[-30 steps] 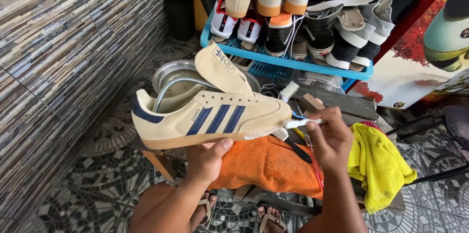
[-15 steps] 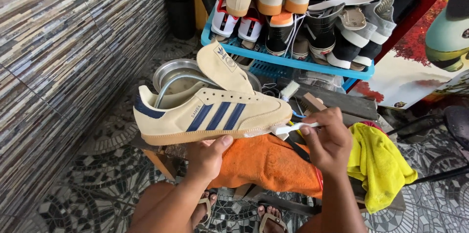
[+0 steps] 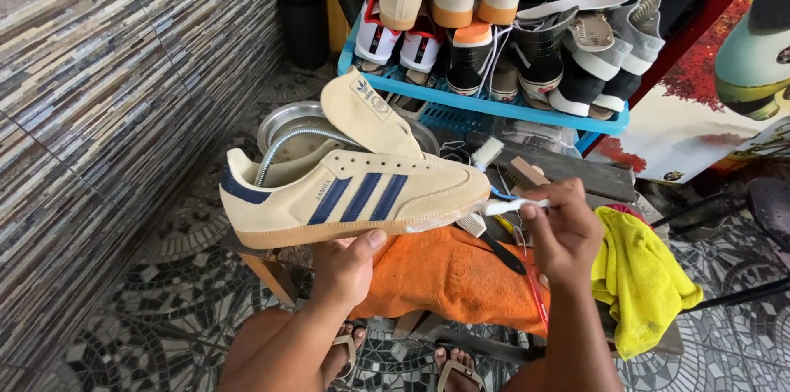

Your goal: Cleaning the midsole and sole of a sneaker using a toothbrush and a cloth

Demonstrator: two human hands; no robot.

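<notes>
While one cream sneaker (image 3: 354,199) with three navy stripes sits sideways in the air, the left hand (image 3: 346,264) cups its gum sole from below, fingers wrapped, thumb on the sole edge. Right of the sneaker's toe, the right hand (image 3: 564,231) pinches one white brush (image 3: 498,208), bristles touching the toe. Below the sneaker: one orange cloth (image 3: 448,277); farther right, one yellow cloth (image 3: 642,277). Open floor lies left of the sneaker.

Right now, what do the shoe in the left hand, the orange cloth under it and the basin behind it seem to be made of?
The shoe: probably cream suede, matte and soft-looking, with dark blue stripes and a tan, rubber-like sole. The left hand holds it from below. The orange cloth: woven fabric or towel, as its folds suggest. The basin: metal, likely steel, judging by its grey shine.
</notes>
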